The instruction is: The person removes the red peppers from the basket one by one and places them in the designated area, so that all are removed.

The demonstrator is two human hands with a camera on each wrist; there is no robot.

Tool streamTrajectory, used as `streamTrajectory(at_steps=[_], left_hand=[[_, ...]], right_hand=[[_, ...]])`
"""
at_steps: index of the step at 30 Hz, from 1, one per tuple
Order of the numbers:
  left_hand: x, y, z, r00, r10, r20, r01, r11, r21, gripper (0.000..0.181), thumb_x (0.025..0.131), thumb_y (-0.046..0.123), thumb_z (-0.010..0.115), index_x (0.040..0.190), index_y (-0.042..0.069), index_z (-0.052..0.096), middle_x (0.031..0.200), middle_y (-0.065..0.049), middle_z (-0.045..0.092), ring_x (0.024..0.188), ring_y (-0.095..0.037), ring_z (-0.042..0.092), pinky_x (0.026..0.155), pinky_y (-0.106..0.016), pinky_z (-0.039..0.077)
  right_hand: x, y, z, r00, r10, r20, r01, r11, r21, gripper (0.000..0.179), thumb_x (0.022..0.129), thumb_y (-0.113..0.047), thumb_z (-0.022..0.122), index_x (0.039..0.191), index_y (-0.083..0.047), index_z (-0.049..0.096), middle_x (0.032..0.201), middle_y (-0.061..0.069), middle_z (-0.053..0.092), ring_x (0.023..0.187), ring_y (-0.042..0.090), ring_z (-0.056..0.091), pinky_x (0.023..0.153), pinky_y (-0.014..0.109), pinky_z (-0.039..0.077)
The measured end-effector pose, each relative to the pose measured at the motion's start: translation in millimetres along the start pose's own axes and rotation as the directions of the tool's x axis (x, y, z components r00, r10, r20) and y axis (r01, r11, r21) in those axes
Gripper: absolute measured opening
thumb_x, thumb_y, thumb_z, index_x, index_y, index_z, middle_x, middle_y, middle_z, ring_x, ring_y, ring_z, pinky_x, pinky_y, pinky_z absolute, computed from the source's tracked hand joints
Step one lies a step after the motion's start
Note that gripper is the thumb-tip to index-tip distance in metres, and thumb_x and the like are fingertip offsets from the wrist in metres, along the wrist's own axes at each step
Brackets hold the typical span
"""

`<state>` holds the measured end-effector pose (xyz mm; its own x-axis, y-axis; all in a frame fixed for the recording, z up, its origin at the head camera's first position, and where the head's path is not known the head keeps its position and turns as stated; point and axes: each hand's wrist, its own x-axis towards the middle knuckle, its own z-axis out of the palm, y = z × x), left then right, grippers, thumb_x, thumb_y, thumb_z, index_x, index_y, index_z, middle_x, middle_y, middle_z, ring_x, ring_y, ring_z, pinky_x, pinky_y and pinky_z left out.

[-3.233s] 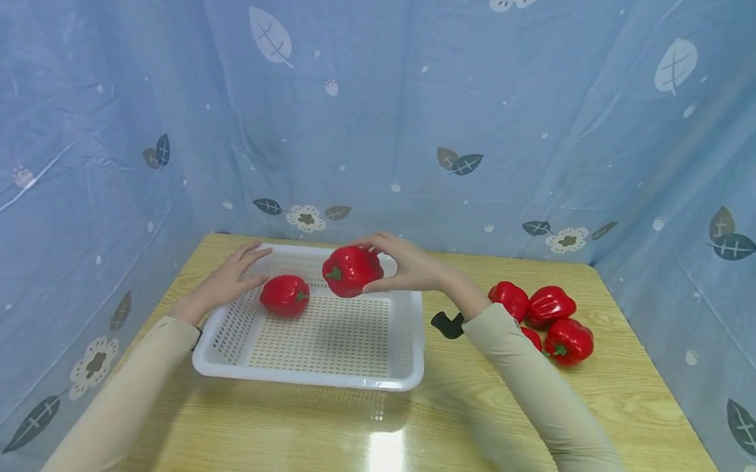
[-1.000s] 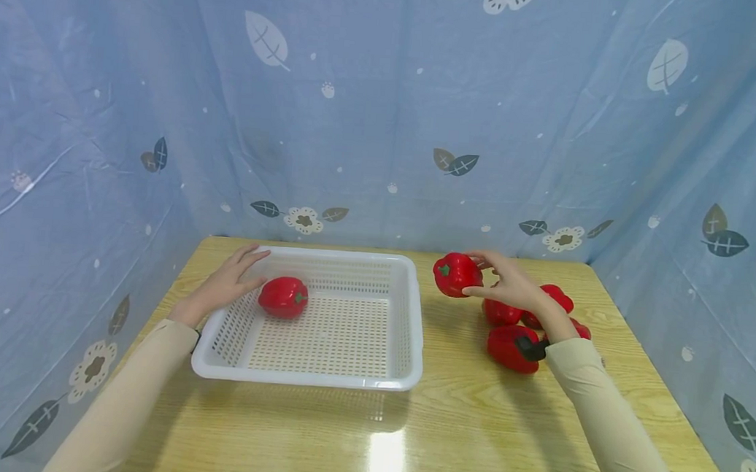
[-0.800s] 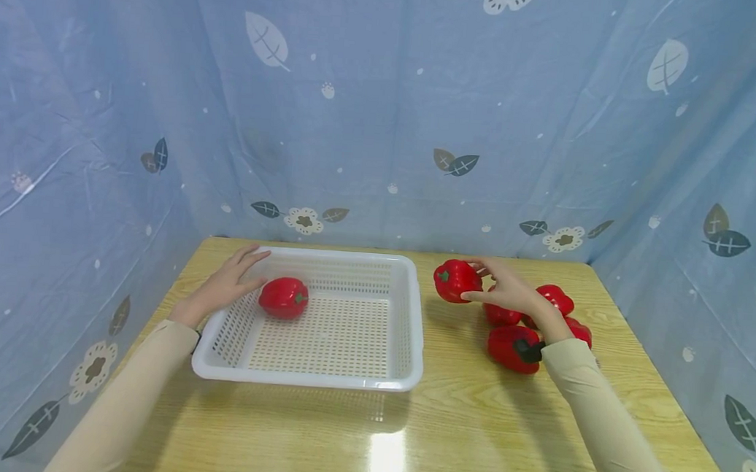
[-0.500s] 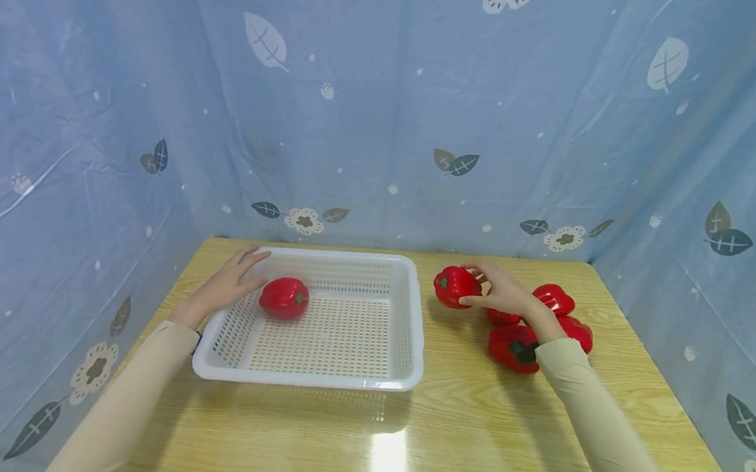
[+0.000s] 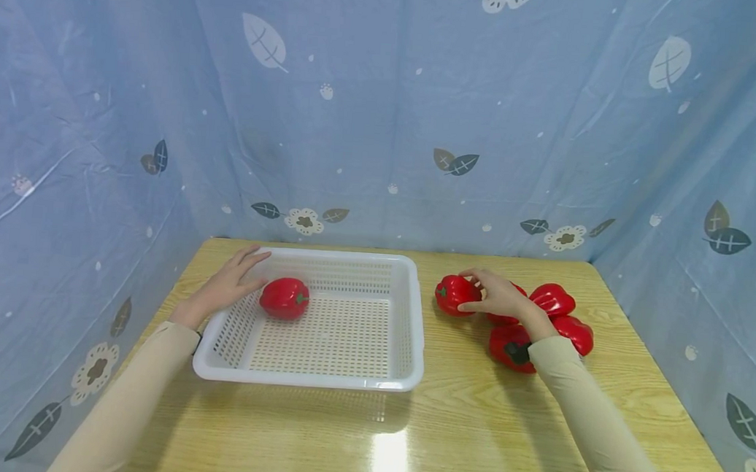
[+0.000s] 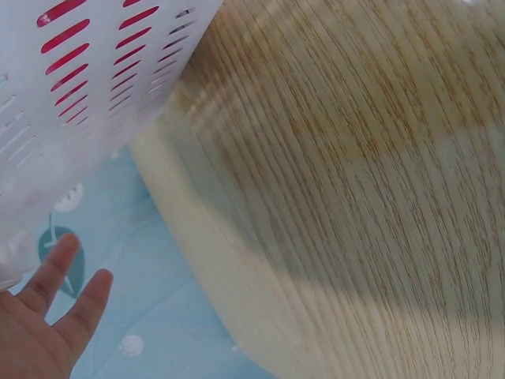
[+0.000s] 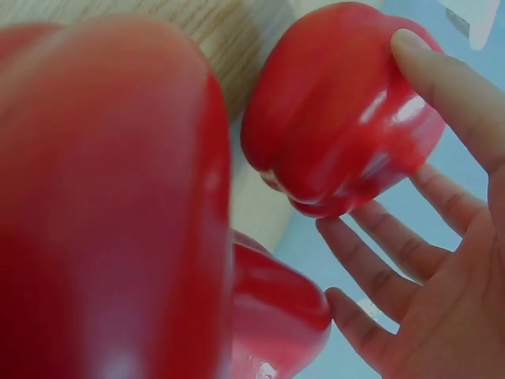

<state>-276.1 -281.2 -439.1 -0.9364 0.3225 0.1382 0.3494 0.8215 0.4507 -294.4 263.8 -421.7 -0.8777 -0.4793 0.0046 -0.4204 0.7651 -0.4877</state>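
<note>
My right hand (image 5: 504, 297) holds a red bell pepper (image 5: 456, 296) with a green stem, low over the table just right of the basket. In the right wrist view the thumb lies on one side of this pepper (image 7: 339, 110) and fingertips meet its underside. My left hand (image 5: 223, 284) is at the left rim of the white perforated basket (image 5: 418, 341), fingers extended. The left wrist view shows two of its fingers (image 6: 87, 312) spread beside the basket's outer wall (image 6: 47, 142). Another red bell pepper (image 5: 284, 299) lies in the basket, near the left thumb.
Several more red bell peppers (image 5: 553, 299) lie clustered at the right, partly hidden under my right wrist; one pepper (image 5: 508, 347) is nearest the front. The wood-grain table (image 5: 311, 436) meets a blue patterned curtain (image 5: 373, 119) at the back and sides.
My right hand has carried its pepper from above the basket to the right, then lowered it toward the table. The left hand and the pepper in the basket have stayed put.
</note>
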Motion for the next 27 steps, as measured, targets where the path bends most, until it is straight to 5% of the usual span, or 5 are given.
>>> streamTrajectory(at_steps=[8,15,23,27], left_hand=[[0.0,0.5,0.1,1.000,-0.010,0.001,0.010,1.000,-0.001,0.064,0.091,0.043,0.053,0.145,0.018,0.030,0.153,-0.015,0.012,0.137,-0.043,0.015,0.102,-0.069,0.020],[0.3,2.1,-0.6,1.000,-0.008,0.004,0.008,1.000,-0.009,0.063,0.092,0.040,0.054,0.145,0.017,0.030,0.153,-0.015,0.012,0.137,-0.043,0.014,0.102,-0.069,0.020],[-0.5,1.2,-0.2,1.000,-0.006,0.000,0.006,1.000,-0.006,0.063,0.092,0.040,0.054,0.145,0.017,0.031,0.153,-0.015,0.012,0.137,-0.043,0.014,0.101,-0.069,0.020],[-0.6,1.0,-0.1,1.000,-0.005,0.000,0.005,1.000,-0.005,0.063,0.091,0.040,0.054,0.145,0.017,0.030,0.153,-0.015,0.012,0.137,-0.043,0.014,0.101,-0.069,0.020]], right_hand=[[1.9,-2.4,2.3,0.999,0.002,0.048,0.001,0.997,-0.073,0.071,0.078,-0.036,0.073,0.134,-0.006,0.042,0.122,0.019,0.052,0.111,0.035,0.050,0.089,0.052,0.046],[3.2,-3.8,3.5,0.997,0.036,0.071,-0.028,0.994,-0.103,0.070,0.079,-0.037,0.072,0.135,-0.008,0.041,0.124,0.018,0.051,0.114,0.034,0.048,0.096,0.063,0.031],[1.3,-7.1,2.1,0.998,-0.047,0.043,0.052,0.990,-0.130,0.071,0.078,-0.041,0.072,0.132,-0.005,0.043,0.121,0.022,0.051,0.109,0.038,0.050,0.092,0.066,0.031],[3.9,-7.0,2.1,0.998,-0.020,0.063,0.028,0.992,-0.120,0.071,0.078,-0.037,0.073,0.134,-0.006,0.043,0.124,0.021,0.051,0.113,0.039,0.049,0.096,0.066,0.027]])
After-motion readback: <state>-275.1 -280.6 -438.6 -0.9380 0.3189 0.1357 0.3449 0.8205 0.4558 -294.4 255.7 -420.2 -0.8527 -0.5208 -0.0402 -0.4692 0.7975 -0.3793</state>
